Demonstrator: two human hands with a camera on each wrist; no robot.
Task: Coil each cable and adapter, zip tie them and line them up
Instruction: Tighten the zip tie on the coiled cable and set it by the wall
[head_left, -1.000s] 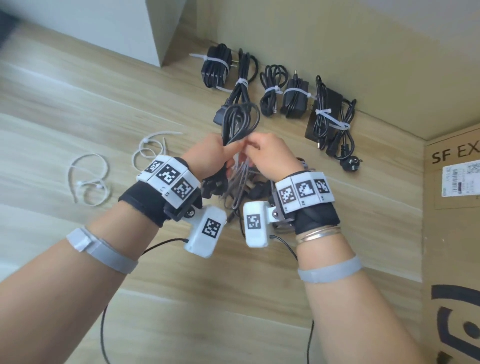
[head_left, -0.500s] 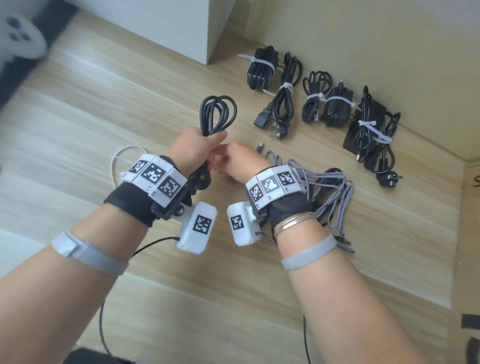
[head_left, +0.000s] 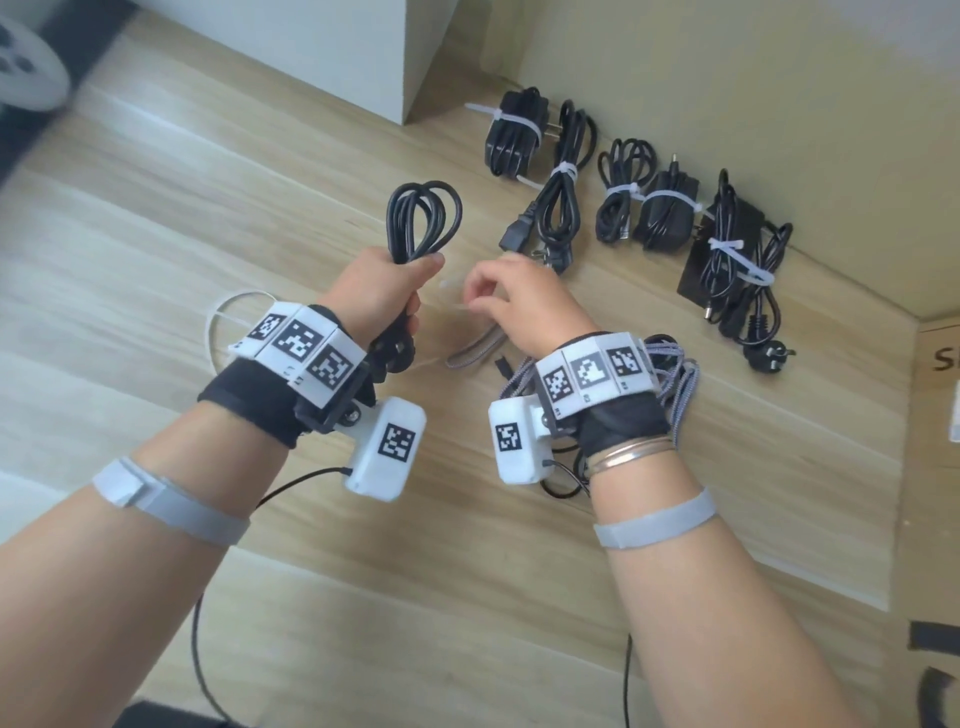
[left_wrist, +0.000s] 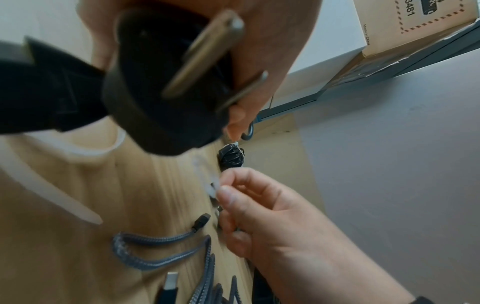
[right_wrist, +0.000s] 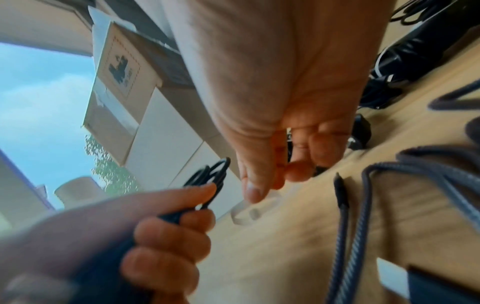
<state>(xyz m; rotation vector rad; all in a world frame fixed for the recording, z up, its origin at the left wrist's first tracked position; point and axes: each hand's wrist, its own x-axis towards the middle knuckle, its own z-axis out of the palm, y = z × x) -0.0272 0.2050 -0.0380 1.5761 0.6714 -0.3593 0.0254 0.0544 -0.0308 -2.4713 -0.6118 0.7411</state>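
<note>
My left hand (head_left: 387, 291) grips a coiled black power cable (head_left: 423, 218) upright, loops above the fist. Its plug (left_wrist: 161, 82) hangs below the palm, prongs toward the left wrist camera. My right hand (head_left: 498, 299) is a little to the right of the coil and pinches a translucent white zip tie (left_wrist: 207, 183) between thumb and forefinger. The tie (right_wrist: 249, 211) is blurred and points toward the coil without touching it. Several zip-tied black bundles (head_left: 563, 202) lie in a row along the back wall.
A loose grey braided cable (head_left: 675, 374) lies on the wooden surface under my right wrist. Spare zip ties (head_left: 218, 322) lie behind my left wrist. A cardboard box (head_left: 940, 364) stands at the right and a white cabinet (head_left: 337, 47) at the back left.
My right hand has let go of the black coil and drawn a little to the right, now pinching a zip tie. The left hand still holds the coil upright.
</note>
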